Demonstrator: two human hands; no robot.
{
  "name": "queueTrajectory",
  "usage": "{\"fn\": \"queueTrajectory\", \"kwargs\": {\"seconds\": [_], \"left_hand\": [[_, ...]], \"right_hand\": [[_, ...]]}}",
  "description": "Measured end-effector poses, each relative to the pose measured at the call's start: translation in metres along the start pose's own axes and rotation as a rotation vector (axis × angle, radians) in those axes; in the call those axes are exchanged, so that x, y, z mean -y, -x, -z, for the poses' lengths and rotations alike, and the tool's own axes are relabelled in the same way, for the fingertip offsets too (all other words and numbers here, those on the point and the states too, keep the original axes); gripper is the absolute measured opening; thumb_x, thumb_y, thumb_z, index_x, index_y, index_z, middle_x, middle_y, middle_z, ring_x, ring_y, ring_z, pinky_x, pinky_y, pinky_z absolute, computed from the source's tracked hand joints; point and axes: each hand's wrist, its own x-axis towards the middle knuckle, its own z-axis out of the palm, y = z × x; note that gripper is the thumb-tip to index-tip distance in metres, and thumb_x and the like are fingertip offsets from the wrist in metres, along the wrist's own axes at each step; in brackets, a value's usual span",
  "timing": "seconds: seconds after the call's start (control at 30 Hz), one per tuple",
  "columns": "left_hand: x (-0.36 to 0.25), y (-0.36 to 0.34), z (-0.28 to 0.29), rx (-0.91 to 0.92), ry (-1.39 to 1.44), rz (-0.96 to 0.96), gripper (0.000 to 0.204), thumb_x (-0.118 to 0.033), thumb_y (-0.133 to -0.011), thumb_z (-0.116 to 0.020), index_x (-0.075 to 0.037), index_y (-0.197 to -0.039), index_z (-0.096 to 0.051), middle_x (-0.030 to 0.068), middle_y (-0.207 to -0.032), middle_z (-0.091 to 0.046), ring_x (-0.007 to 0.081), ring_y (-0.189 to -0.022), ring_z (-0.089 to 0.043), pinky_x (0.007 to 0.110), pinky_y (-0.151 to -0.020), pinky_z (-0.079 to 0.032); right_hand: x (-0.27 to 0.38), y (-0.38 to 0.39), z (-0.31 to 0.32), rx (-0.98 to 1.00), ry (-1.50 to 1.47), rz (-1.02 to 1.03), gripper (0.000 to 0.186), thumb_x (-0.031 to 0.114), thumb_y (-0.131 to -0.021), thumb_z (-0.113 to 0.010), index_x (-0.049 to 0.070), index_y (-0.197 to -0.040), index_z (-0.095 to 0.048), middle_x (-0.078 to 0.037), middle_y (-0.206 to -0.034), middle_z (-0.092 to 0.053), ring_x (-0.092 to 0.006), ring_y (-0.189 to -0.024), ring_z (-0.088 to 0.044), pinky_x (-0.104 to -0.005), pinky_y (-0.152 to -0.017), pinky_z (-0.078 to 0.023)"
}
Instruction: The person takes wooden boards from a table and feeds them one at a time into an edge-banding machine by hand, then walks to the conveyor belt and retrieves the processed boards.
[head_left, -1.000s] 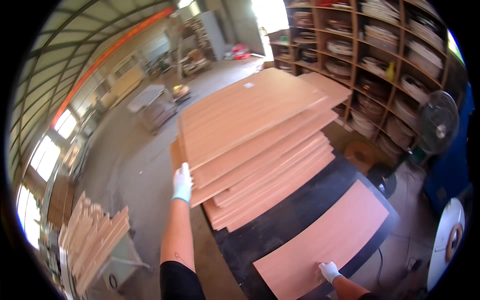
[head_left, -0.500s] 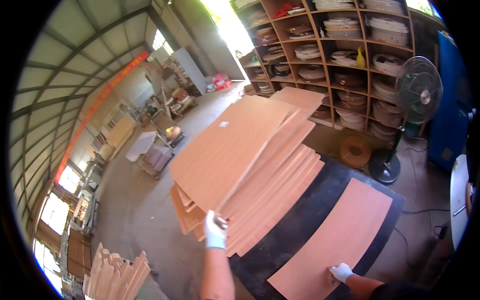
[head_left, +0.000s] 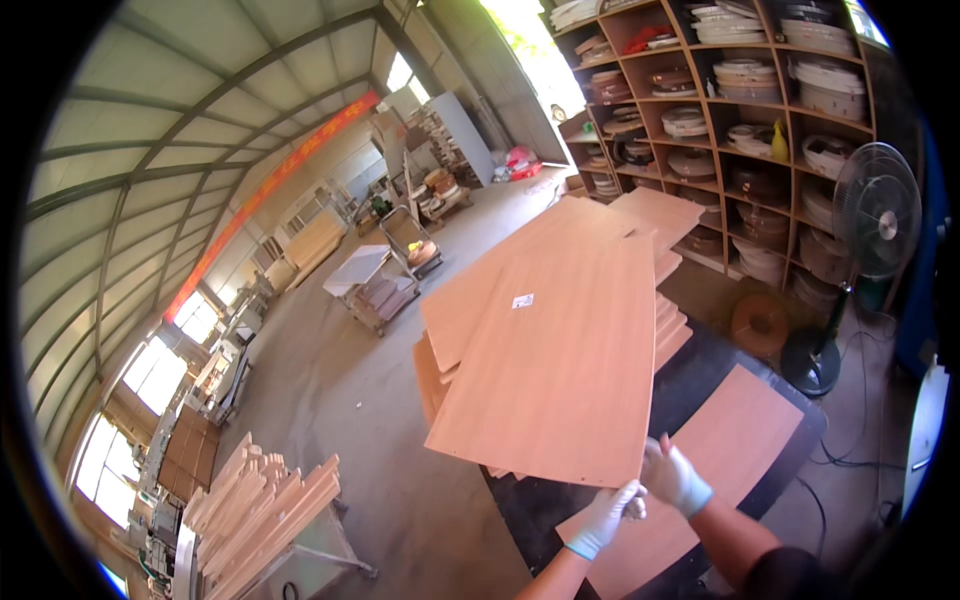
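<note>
A large wood-grain panel (head_left: 560, 360) with a small white label lies askew on top of a stack, its near end reaching over the dark tabletop. My left hand (head_left: 606, 520), in a white glove, pinches the panel's near right corner. My right hand (head_left: 677, 478), gloved too, is at the panel's right edge just above that corner, fingers bent against it; their tips are partly hidden. Beneath the panel are several similar stacked panels (head_left: 672, 338). A narrower panel (head_left: 745, 420) lies flat on the black table (head_left: 720, 345), partly behind my right arm.
Shelves (head_left: 680, 130) filled with edge-banding rolls stand at the back right. A standing fan (head_left: 880, 220) is right of the table, with cables on the floor. At lower left, wooden strips (head_left: 265, 520) lie on a cart. Another loaded cart (head_left: 372, 290) stands farther off.
The top panel has swung and slid nearer and rightward. My left hand moved right with its corner; my right hand left the narrower panel and came up to the edge. The view shifted left.
</note>
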Motion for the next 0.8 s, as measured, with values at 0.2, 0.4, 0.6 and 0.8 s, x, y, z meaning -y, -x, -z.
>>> {"fn": "queueTrajectory", "kwargs": {"seconds": [0.2,0.4,0.6,0.8], "left_hand": [[0.051,0.016,-0.009,0.084,-0.389,0.105,0.042,-0.043,-0.098,-0.054,-0.003,-0.1,-0.064,0.0068,-0.083,-0.067,0.0133,-0.072,-0.063,0.027,-0.07,-0.049],[0.096,0.044,0.121,-0.467,0.784,0.017,0.051,-0.04,-0.099,-0.047,-0.007,-0.138,-0.047,0.0122,-0.135,-0.055,0.0234,-0.119,-0.056,0.04,-0.1,-0.047],[-0.02,0.12,0.198,-0.568,0.466,-0.143,0.094,-0.072,-0.092,-0.022,0.002,-0.149,-0.026,0.0213,-0.151,-0.036,0.033,-0.139,-0.035,0.048,-0.117,-0.023],[-0.06,0.042,0.151,-0.371,-0.213,0.037,0.065,-0.049,-0.099,-0.041,0.006,-0.131,-0.052,0.0197,-0.123,-0.062,0.0279,-0.108,-0.063,0.041,-0.094,-0.049]], "right_hand": [[0.022,-0.013,-0.03,-0.276,0.105,0.108,0.045,0.03,-0.094,-0.057,-0.001,-0.126,-0.053,-0.014,-0.119,-0.06,-0.0291,-0.109,-0.058,-0.0446,-0.096,-0.047],[0.016,0.06,0.005,-0.461,0.135,0.087,0.039,0.022,-0.093,-0.058,-0.004,-0.121,-0.054,-0.015,-0.115,-0.062,-0.029,-0.102,-0.061,-0.0449,-0.087,-0.052],[0.068,0.115,0.033,-0.641,0.351,0.073,0.04,0.029,-0.094,-0.062,-0.007,-0.111,-0.059,-0.016,-0.1,-0.066,-0.0292,-0.086,-0.067,-0.0428,-0.078,-0.055],[0.086,0.121,0.038,-0.703,0.481,-0.008,0.039,0.03,-0.093,-0.064,-0.007,-0.105,-0.062,-0.014,-0.094,-0.067,-0.0252,-0.077,-0.066,-0.0387,-0.068,-0.055]]}}
